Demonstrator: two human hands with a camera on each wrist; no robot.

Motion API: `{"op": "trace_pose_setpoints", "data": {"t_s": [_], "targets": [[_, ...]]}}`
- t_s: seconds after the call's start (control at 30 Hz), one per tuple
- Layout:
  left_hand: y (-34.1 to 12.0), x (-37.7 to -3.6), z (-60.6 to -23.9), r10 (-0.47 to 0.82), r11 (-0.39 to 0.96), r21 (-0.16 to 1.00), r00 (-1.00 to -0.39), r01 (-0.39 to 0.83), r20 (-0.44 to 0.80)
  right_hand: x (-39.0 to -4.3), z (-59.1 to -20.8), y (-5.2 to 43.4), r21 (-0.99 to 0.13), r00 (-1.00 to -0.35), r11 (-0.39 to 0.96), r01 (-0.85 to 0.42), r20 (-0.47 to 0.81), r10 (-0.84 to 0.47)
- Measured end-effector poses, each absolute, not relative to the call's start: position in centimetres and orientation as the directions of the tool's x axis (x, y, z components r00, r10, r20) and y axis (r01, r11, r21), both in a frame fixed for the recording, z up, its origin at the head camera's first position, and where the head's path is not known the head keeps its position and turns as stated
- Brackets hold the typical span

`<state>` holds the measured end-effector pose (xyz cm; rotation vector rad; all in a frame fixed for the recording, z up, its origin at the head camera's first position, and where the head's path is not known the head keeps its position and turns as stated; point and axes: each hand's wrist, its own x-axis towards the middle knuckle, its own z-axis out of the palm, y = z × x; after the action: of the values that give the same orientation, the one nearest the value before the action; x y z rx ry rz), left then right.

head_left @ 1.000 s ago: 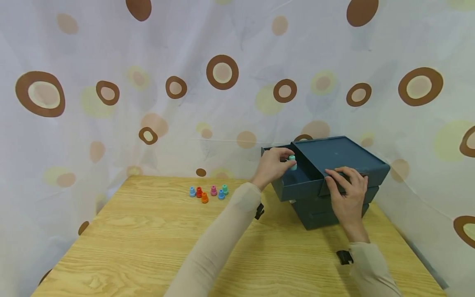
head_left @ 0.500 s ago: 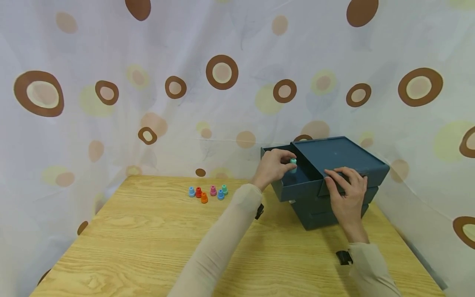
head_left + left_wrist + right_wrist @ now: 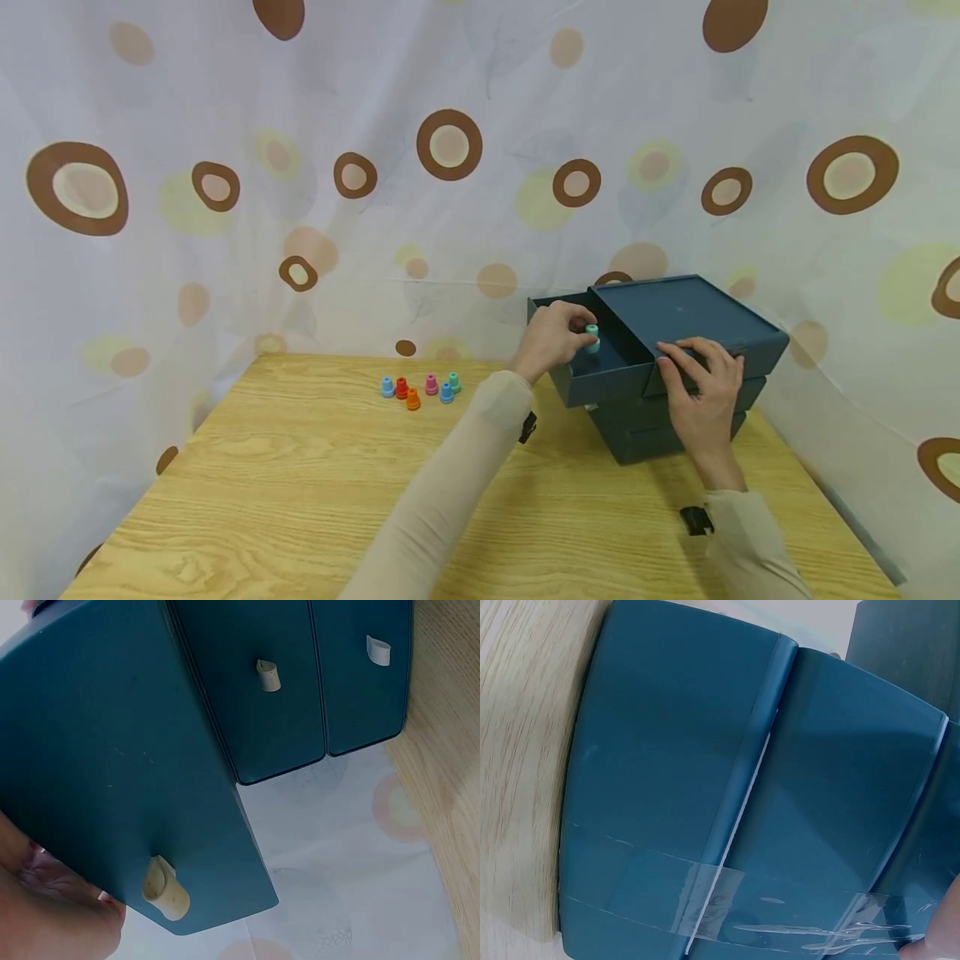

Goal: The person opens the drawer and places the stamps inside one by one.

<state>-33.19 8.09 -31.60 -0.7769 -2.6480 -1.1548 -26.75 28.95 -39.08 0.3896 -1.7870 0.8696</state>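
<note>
My left hand [image 3: 557,337] reaches over the pulled-out top drawer [image 3: 611,385] of a dark blue drawer box. Between its thumb and fingers it pinches a small mint-green plastic piece [image 3: 592,337], flared at the bottom, held low inside the drawer. Whether the piece touches the drawer floor I cannot tell. My right hand [image 3: 701,379] rests on the near top edge of the drawer box [image 3: 686,312], fingertips bent over the rim. From the left wrist, the drawer's front with its rolled pale tab [image 3: 166,891] hides the left fingers and the piece.
Several similar pieces stand in a loose group on the wooden table [image 3: 300,483], among them an orange piece [image 3: 413,400] and a pink piece [image 3: 431,385]. Two lower drawers stay pushed in, with small tabs [image 3: 268,676]. A patterned curtain [image 3: 450,250] hangs behind.
The mint-green piece has gone slightly down into the drawer with my left hand, still pinched. My right hand and the drawer box have not moved.
</note>
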Motion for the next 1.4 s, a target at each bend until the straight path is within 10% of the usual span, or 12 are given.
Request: {"op": "trace_pose_setpoints", "data": {"t_s": [0.67,1.1,1.4], "targets": [[8.5,-33.3,-31.7,0.357,0.577,0.674,-0.884,0.462,0.3,-26.8,-39.2,28.9,-0.391,-0.401,0.679,-0.621,0.903,0.153],[6.6,-34.1,-32.7,0.394,0.133,0.817,-0.786,0.562,0.476,-26.6,-39.1,29.0,-0.379,-0.386,0.681,-0.627,0.91,0.151],[4.7,-34.0,-32.4,0.459,0.07,0.832,-0.758,0.551,0.463,-26.5,-39.1,28.8,-0.387,-0.394,0.681,-0.622,0.906,0.155]]}}
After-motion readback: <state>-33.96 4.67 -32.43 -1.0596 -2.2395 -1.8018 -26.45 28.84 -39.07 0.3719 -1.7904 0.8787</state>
